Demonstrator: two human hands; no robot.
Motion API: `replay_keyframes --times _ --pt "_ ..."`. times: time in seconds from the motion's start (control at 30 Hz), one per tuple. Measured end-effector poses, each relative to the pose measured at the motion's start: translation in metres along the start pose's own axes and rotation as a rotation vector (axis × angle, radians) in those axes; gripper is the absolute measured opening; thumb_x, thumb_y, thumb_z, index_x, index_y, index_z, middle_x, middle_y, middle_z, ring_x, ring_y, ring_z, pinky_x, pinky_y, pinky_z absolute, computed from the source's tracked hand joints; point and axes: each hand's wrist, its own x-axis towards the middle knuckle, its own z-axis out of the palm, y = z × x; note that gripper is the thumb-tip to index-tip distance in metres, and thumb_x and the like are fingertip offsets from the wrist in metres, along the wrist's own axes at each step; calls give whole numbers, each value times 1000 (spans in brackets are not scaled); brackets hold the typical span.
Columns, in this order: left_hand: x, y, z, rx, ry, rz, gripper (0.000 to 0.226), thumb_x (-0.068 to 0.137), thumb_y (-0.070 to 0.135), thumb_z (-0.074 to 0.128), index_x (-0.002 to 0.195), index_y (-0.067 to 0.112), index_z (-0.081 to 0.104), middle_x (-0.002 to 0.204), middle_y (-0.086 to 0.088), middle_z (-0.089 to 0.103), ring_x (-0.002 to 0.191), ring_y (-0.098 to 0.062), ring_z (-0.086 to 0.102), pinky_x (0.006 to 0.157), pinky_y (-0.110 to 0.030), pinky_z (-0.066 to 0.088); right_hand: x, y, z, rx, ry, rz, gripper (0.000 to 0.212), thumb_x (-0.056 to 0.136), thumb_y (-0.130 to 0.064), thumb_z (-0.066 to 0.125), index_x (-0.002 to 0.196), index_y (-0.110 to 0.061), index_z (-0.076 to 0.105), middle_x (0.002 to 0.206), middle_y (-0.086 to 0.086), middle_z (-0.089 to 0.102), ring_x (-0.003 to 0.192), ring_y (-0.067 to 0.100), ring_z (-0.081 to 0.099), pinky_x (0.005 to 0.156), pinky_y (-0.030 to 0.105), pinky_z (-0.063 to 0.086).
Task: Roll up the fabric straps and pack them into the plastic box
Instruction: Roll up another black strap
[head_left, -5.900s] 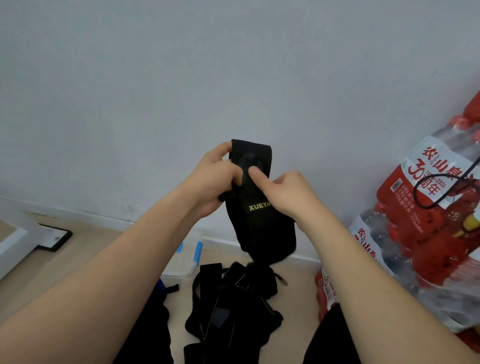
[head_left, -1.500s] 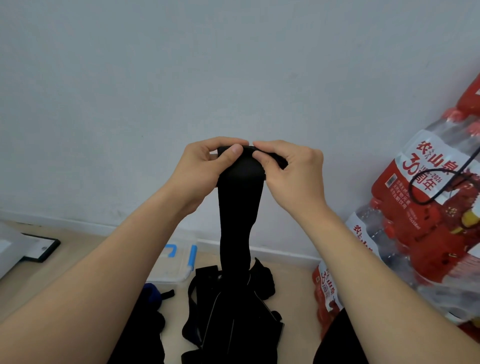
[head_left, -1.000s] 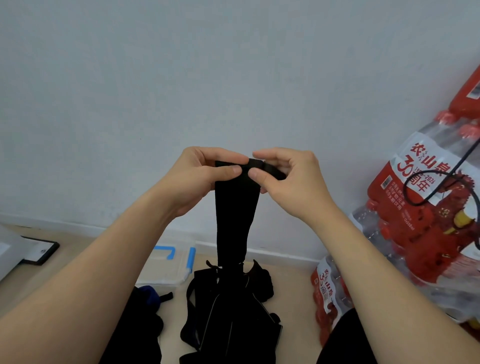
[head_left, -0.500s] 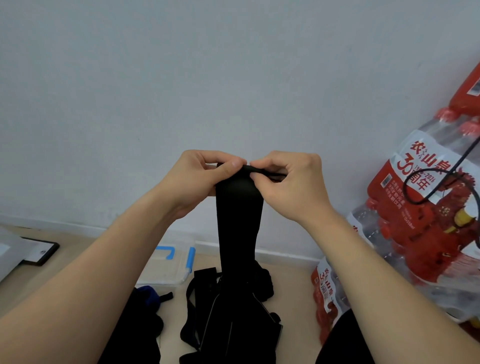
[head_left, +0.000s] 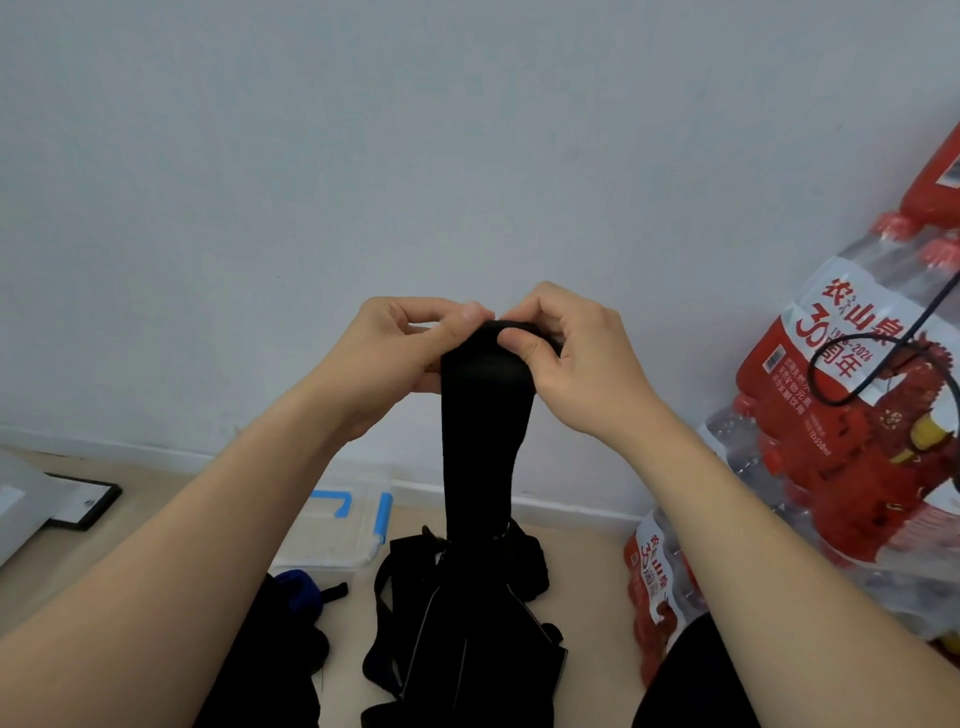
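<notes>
as you held the black strap (head_left: 483, 441) up in front of the wall, both hands pinched its top end, where the fabric was turned over into a small tight roll (head_left: 488, 358). your left hand (head_left: 395, 353) laid the left thumb (head_left: 470, 314) along the top of the roll, with its fingers curled behind. your right hand (head_left: 582, 364) pressed the right thumb (head_left: 511, 340) onto the front of the roll, with the other fingers wrapped over the far side. so both sets of fingers were closed on the strap, none loose.

that two-sided grip made sense to me: a thumb at each edge stops the roll from coning or slipping sideways as it turns. the rest of the strap hung straight down from your fingertips, and its lower end met the heap of other black straps (head_left: 467, 623) on the floor. i could not tell whether it was joined to them or only lay among them. holding it high let its own weight pull the length flat, i judged.

the clear plastic box (head_left: 332, 540) with blue clasps sat on the floor well below your left fingers, just beside the heap; its contents i could not make out. most of the strap hung unrolled, so the rolling looked barely begun. packs of bottled water (head_left: 857, 415) stood off past your right hand.
</notes>
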Motion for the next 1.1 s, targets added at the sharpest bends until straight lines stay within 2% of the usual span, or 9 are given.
replay_keyframes --times 0.17,0.3,0.37,0.5,0.67,0.8,0.87,1.0,1.1 --pt "0 -3 -4 32 58 -2 8 94 14 83 101 13 87 106 -14 83 102 -28 82 83 -33 66 -4 3 1 103 -85 50 4 101 -28 75 100 -25 77 87 -4 79 76 18 75 71 40 62" --pt "-1 -2 -5 34 77 -16 29 82 14 91 110 12 82 102 -14 84 97 -28 83 77 -27 64 -2 7 -3 180 -154 138 7 104 -28 73 104 -26 80 85 -2 82 59 22 73 61 30 58" --pt "-2 0 -3 88 58 3 29 86 22 89 112 13 81 99 -15 84 94 -29 83 75 -28 65 -1 6 -2 191 -108 136 5 103 -21 73 103 -23 78 87 0 81 67 19 75 63 33 59" --pt "-4 -1 1 126 -32 -2 27 106 38 68 117 19 83 103 -15 83 95 -31 82 77 -39 68 -2 6 1 84 -37 51 12 100 -16 75 97 -25 68 96 -5 80 95 18 75 87 46 60" --pt "-3 -1 -2 79 37 -4 18 100 17 77 115 11 83 106 -13 84 103 -28 82 88 -38 67 -6 3 -2 172 -30 95 16 91 -19 87 90 -33 78 92 -1 79 74 28 79 71 52 67" --pt "-4 -3 -3 117 33 28 23 97 5 78 119 13 79 109 -8 84 103 -25 81 86 -30 64 -5 3 -5 222 -117 162 11 101 -24 78 111 -21 81 90 2 83 71 23 79 65 39 63" --pt "-3 -2 -3 117 40 34 20 100 11 76 120 12 79 110 -10 83 104 -27 81 87 -33 64 -5 2 -4 197 -111 165 9 100 -21 79 108 -22 83 86 -3 83 64 17 77 60 30 60" --pt "-3 -2 -1 92 -94 -54 39 110 41 59 122 9 80 114 -18 81 107 -34 80 91 -43 66 -5 2 1 153 25 97 25 87 -16 90 111 -25 86 98 -16 83 92 -1 78 89 24 63" --pt "-1 -4 0 63 -68 -41 26 108 27 66 122 10 81 115 -18 81 109 -33 79 95 -43 65 -8 2 4 91 22 48 28 86 -17 91 111 -28 86 100 -19 82 97 -4 77 96 23 61"
